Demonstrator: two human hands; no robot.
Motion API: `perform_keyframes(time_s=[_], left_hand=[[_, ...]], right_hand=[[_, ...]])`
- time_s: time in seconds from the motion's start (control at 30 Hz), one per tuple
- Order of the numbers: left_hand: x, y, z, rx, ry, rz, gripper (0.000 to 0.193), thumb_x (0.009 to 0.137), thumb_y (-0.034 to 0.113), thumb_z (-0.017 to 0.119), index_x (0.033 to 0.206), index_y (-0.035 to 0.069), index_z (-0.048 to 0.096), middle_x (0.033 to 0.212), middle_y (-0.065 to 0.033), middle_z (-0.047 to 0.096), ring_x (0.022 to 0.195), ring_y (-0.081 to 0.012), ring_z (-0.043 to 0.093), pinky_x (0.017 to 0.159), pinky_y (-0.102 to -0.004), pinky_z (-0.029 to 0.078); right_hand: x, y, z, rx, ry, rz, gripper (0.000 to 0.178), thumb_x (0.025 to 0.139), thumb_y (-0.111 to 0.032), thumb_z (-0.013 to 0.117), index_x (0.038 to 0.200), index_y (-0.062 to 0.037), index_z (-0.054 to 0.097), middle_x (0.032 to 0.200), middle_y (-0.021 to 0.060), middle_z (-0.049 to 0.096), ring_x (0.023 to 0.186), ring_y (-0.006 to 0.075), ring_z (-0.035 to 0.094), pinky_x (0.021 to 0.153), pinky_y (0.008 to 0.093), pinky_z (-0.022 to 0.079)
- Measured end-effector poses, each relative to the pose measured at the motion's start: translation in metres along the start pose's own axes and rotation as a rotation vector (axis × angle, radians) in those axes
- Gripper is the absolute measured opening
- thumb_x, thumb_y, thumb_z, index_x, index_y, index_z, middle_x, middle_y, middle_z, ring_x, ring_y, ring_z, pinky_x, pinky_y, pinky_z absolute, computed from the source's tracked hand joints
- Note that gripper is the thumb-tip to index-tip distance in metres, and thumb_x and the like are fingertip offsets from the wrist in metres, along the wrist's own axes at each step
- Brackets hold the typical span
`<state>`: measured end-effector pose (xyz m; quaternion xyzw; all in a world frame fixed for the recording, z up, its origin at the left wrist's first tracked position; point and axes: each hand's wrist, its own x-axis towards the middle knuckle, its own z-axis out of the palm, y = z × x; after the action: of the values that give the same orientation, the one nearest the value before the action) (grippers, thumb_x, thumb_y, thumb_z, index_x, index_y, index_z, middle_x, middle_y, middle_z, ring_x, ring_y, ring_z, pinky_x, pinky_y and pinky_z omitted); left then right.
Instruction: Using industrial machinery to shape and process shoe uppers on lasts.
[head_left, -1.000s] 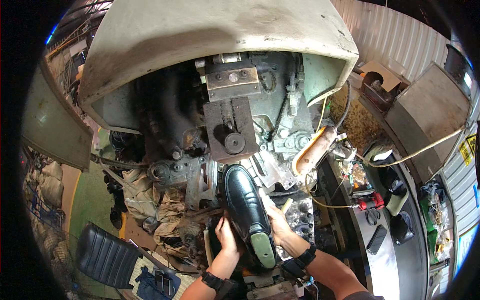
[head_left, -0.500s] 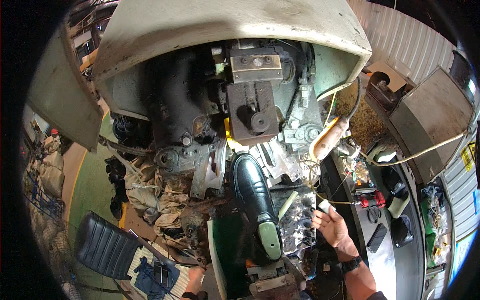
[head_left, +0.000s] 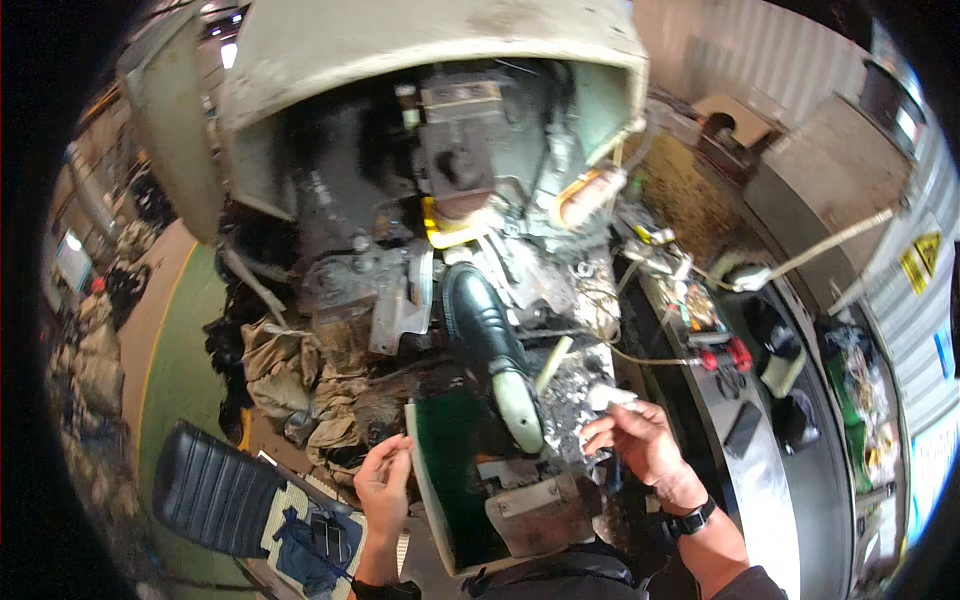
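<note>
A black shoe [head_left: 480, 318] sits upside down on a pale green last [head_left: 518, 405], clamped in the big grey machine [head_left: 440, 150]. My right hand [head_left: 645, 445] is to the right of the shoe's heel, its fingertips pinching a small white piece [head_left: 610, 397]. My left hand [head_left: 385, 488] hovers at the left rim of a green panel [head_left: 450, 470] below the shoe, fingers curled together; whether it holds anything is unclear. Neither hand touches the shoe.
Rumpled tan rags [head_left: 300, 370] lie left of the machine. A metal bench [head_left: 760, 470] on the right carries black shoes, red-capped tools [head_left: 725, 355] and cables. A black ribbed seat pad [head_left: 210, 485] is at lower left. A rusty metal block [head_left: 540, 510] sits below the last.
Both hands have let go of the shoe. The right hand moved right and now pinches a small white piece; the left hand dropped away and is back beside the green panel.
</note>
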<state>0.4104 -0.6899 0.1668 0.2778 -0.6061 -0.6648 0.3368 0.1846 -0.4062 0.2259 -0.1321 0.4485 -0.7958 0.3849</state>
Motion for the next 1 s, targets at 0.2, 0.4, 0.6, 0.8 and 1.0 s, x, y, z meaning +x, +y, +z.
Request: perform_keyframes(time_s=[0.2,0.4,0.6,0.8,1.0], left_hand=[[-0.031,0.072,0.119,-0.164,-0.676,0.161,0.050,0.091,-0.007,0.066,0.139,-0.005,0.050,0.131,-0.0141,0.061,0.117,-0.0212,0.062,0.100,-0.0332,0.050],[-0.062,0.067,0.162,0.003,-1.081,0.205,0.045,0.084,-0.001,0.078,0.126,-0.002,0.064,0.116,-0.0151,0.069,0.101,-0.0214,0.069,0.086,-0.0323,0.056],[-0.097,0.061,0.200,0.087,-1.171,0.474,0.032,0.077,-0.004,0.080,0.108,-0.002,0.072,0.111,-0.0176,0.072,0.101,-0.0259,0.071,0.085,-0.0348,0.058],[-0.144,0.065,0.242,0.187,-1.273,0.427,0.040,0.074,-0.001,0.083,0.112,-0.003,0.071,0.107,-0.0163,0.074,0.094,-0.0230,0.073,0.081,-0.0321,0.059],[-0.193,0.059,0.291,0.216,-1.307,0.529,0.037,0.076,-0.001,0.082,0.112,-0.003,0.072,0.105,-0.0170,0.074,0.095,-0.0241,0.074,0.079,-0.0312,0.059]], right_hand=[[-0.067,-0.015,0.036,-0.268,-0.269,0.110,0.026,0.099,0.004,0.057,0.125,0.0047,0.055,0.103,0.0228,0.073,0.086,0.0233,0.073,0.078,0.0326,0.058],[-0.136,-0.015,0.025,-0.328,-0.230,0.205,0.032,0.099,-0.004,0.060,0.129,0.0032,0.051,0.101,0.0171,0.074,0.083,0.0158,0.072,0.073,0.0264,0.056],[-0.188,-0.007,-0.009,-0.278,-0.182,0.173,0.030,0.099,-0.004,0.060,0.127,0.0030,0.052,0.097,0.0163,0.075,0.076,0.0169,0.072,0.071,0.0263,0.057],[-0.239,-0.012,-0.050,-0.201,-0.179,0.097,0.025,0.099,-0.005,0.062,0.123,0.0019,0.058,0.096,0.0162,0.075,0.077,0.0163,0.072,0.070,0.0269,0.058],[-0.282,-0.019,-0.103,-0.312,-0.184,0.103,0.026,0.098,-0.006,0.065,0.122,0.0013,0.059,0.092,0.0147,0.075,0.074,0.0149,0.071,0.065,0.0260,0.057]])
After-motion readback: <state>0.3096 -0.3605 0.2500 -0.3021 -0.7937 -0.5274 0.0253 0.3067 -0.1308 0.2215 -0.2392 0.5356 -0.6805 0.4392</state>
